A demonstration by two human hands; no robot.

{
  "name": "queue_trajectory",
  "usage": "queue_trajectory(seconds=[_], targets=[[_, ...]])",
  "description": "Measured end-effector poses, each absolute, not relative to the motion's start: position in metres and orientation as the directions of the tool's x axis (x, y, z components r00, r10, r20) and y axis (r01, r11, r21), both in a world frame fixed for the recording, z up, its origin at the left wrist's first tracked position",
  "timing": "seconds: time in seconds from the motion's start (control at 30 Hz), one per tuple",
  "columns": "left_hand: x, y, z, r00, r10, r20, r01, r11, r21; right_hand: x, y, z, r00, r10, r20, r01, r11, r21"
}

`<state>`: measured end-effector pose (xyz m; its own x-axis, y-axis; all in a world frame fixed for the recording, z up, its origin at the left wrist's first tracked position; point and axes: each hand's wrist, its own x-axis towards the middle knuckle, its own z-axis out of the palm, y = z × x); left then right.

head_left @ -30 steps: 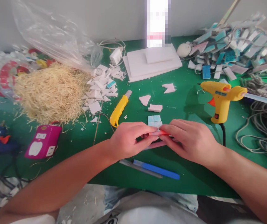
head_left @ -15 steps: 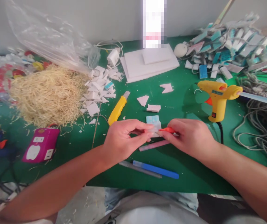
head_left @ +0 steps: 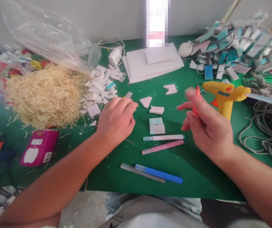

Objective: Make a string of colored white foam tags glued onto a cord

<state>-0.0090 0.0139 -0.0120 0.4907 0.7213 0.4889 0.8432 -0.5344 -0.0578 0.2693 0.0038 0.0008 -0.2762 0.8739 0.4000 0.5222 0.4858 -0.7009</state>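
Note:
My left hand [head_left: 117, 120] lies curled over the yellow utility knife, covering its handle; only the blade end [head_left: 128, 94] shows past the knuckles. My right hand [head_left: 208, 128] is raised above the table, with an orange marker [head_left: 196, 100] gripped upright between thumb and fingers, slightly blurred. Between the hands lie two small foam pieces, one with pale blue marks [head_left: 155, 121] and a plain white one [head_left: 157, 129]. Just below them rest a white marker with teal ends [head_left: 163, 137] and a pink marker [head_left: 162, 147].
Blue [head_left: 159, 174] and grey [head_left: 143, 173] markers lie near the front edge. A yellow glue gun [head_left: 226, 95] stands right, beside tangled cord [head_left: 257, 126]. Left are a straw pile [head_left: 48, 95], foam scraps [head_left: 99, 91] and a magenta box [head_left: 39, 147]. White foam sheets [head_left: 136, 69] lie behind.
My hands have moved apart. The left has gone left onto the utility knife; the right has lifted to the right with the orange marker. The white-and-teal marker now shows fully.

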Motion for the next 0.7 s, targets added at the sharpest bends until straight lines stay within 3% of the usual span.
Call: queue_trajectory(seconds=[0.1,0.4,0.7], targets=[[0.0,0.008,-0.01,0.559,0.669,0.489,0.764,-0.645,0.008,0.271,0.008,0.004,-0.376,0.816,0.438,0.548,0.577,-0.605],[0.012,0.022,-0.019,0.567,0.634,0.526,0.723,-0.689,0.051,0.266,0.014,0.001,-0.467,0.808,0.36,0.418,0.56,-0.715],[0.021,0.027,-0.024,0.582,0.593,0.557,0.69,-0.722,0.048,0.264,0.011,0.004,-0.555,0.725,0.408,0.375,0.655,-0.656]])
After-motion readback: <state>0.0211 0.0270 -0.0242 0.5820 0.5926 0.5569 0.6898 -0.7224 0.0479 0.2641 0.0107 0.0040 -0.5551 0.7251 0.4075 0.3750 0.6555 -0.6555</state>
